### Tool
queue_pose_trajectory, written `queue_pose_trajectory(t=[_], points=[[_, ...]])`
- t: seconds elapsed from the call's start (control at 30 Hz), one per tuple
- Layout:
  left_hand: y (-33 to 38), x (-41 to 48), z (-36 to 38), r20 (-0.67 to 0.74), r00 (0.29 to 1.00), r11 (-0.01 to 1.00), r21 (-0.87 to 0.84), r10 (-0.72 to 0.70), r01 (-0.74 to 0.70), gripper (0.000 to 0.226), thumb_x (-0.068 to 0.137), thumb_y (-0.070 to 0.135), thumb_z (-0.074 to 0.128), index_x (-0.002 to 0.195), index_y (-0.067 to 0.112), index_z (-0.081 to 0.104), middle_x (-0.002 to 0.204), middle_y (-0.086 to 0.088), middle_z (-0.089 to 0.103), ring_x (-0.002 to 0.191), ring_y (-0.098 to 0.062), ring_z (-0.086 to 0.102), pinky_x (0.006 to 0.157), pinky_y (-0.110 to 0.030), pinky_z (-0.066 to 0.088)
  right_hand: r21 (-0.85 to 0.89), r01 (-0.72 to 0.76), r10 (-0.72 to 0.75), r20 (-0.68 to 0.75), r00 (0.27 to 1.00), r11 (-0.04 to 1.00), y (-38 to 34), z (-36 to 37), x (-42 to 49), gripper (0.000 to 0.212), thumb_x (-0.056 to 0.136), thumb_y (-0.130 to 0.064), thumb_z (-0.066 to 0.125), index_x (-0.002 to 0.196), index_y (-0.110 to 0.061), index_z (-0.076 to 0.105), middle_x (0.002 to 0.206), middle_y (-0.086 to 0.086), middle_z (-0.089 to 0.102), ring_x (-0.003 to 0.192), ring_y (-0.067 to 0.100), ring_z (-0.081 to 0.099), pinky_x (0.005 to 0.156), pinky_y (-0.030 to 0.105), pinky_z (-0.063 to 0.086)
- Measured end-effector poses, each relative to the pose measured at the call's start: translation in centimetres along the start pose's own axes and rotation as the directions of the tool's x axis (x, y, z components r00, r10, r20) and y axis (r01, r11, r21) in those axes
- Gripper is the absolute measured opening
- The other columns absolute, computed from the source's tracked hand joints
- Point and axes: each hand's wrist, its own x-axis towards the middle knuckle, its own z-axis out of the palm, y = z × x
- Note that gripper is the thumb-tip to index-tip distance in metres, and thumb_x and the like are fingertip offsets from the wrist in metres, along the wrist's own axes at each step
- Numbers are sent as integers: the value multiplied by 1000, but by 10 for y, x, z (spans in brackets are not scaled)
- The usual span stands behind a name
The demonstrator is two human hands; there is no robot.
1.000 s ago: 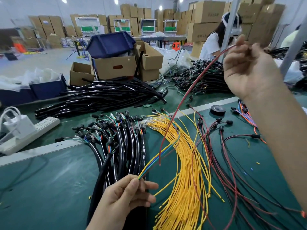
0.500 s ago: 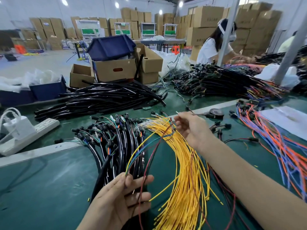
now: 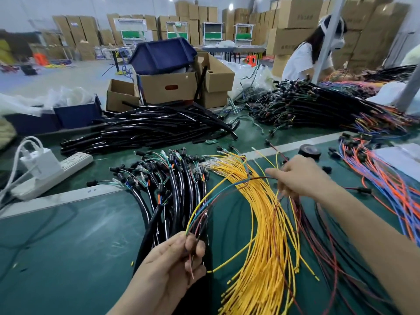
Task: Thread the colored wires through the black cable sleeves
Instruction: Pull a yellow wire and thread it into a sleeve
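Between my two hands runs a small bunch of colored wires (image 3: pixel 227 186), yellow, blue-green and dark red, arcing above the green worktop (image 3: pixel 68 246). Left hand (image 3: pixel 172 264): near end of the bunch pinched between thumb and fingers (image 3: pixel 201 247), with short wire tips sticking out below the grip. Right hand (image 3: pixel 297 176): fingers curled round the far end of the same bunch, index finger pointing left along it. Black cable sleeves (image 3: pixel 147 130): loose pile lying flat at the far side of the worktop, well apart from both hands, none on the held wires. Under the arc lies a thick fan of yellow wires (image 3: pixel 266 235), its far ends near my right hand and its near ends spread toward me. Just left of the fan, a batch of sleeved cables (image 3: pixel 177 185) with connectors at the far ends; it passes beneath my left hand. Right of the fan, thin dark red wires (image 3: pixel 318 235); farther right, orange and blue wires (image 3: pixel 386 185). Black tape roll (image 3: pixel 309 151) just beyond my right hand. White power strip (image 3: pixel 56 171) at left with a charger plugged in. Behind the sleeves stand a cardboard box (image 3: pixel 168 87) topped by a blue bin (image 3: pixel 163 55). Another person (image 3: pixel 304 60) in white works at the far right, beside a heap of harnesses (image 3: pixel 318 108).
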Motion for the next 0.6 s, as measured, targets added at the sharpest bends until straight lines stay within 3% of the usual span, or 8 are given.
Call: queue_pose_trajectory(t=[0.07,0.13,0.23,0.3,0.33,0.43,0.53,0.6], points=[[0,0,3,-10,1000,1000,12,2,-2,48,35,21,96,60,7,57,65,-14,49,46,-13,40,44,-24,42,43,352,-352,-1,936,935,-27,8,-31,32,88,-41,62,68,-17,70,61,-6,69,55,-2,60,57,14,43],[0,-1,4,-30,1000,999,32,-2,3,50,34,22,96,60,8,56,63,-13,48,46,-13,41,45,-25,46,155,642,-658,95,747,751,-50,29,-63,14,89,-27,62,90,-18,71,88,-10,71,83,-5,59,77,11,43],[0,-1,4,-44,999,1000,18,14,-13,50,32,21,97,60,8,57,62,-12,48,45,-14,44,45,-27,48,145,797,-807,188,560,587,-62,61,-82,33,90,-8,55,123,-9,60,127,-1,59,122,5,45,107,17,29],[-1,0,3,-48,998,999,11,36,-36,48,33,21,96,60,8,58,60,-11,47,45,-14,45,44,-27,46,155,806,-816,216,537,571,-63,71,-81,38,91,-4,53,129,-7,54,133,4,55,128,14,42,114,21,20],[-2,1,3,-47,998,999,16,48,-47,47,35,22,96,60,9,59,59,-11,47,46,-14,44,44,-27,46,166,800,-812,227,538,576,-64,73,-79,37,91,-5,53,128,-6,54,129,5,57,124,16,46,112,23,23],[-4,0,-1,-12,998,997,39,59,-59,41,47,27,93,63,10,59,60,-9,46,47,-13,40,48,-26,46,210,789,-816,198,544,577,-64,70,-78,29,89,-7,56,117,-7,61,107,2,65,96,11,56,86,23,42],[-4,0,-4,-30,998,998,37,47,-46,34,59,27,87,66,9,59,58,-9,46,45,-12,40,49,-28,48,216,776,-805,133,578,593,-59,64,-79,23,87,-21,65,108,-11,70,87,-13,62,80,-3,53,74,9,37],[-4,2,-4,-100,993,997,58,57,-51,27,76,26,75,69,8,55,56,-9,49,42,-11,41,48,-31,50,191,765,-787,79,612,614,-56,58,-79,25,85,-35,66,102,-20,75,74,-25,50,73,-7,47,69,10,35]])
